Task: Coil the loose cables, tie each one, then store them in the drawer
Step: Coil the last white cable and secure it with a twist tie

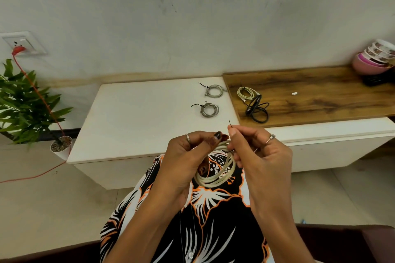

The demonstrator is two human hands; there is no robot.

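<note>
A coiled white cable point(215, 178) hangs between my hands above my lap. My left hand point(190, 156) grips the top of the coil with thumb and curled fingers. My right hand point(254, 149) pinches a thin black tie point(230, 123) whose end sticks up past the fingertips. On the white cabinet top point(139, 117) lie two grey coiled cables, one farther point(214, 91) and one nearer point(210, 110), each bound with a black tie. On the wooden top point(320, 96) rest a cream tied coil point(246, 92) and a loosely coiled black cable point(257, 108). No drawer front is visible.
A small white piece point(294, 93) lies on the wooden top. Stacked bowls point(376, 57) stand at its far right. A potted plant point(25, 100) sits left, with a red cord point(42, 100) running from a wall socket point(22, 44) to the floor.
</note>
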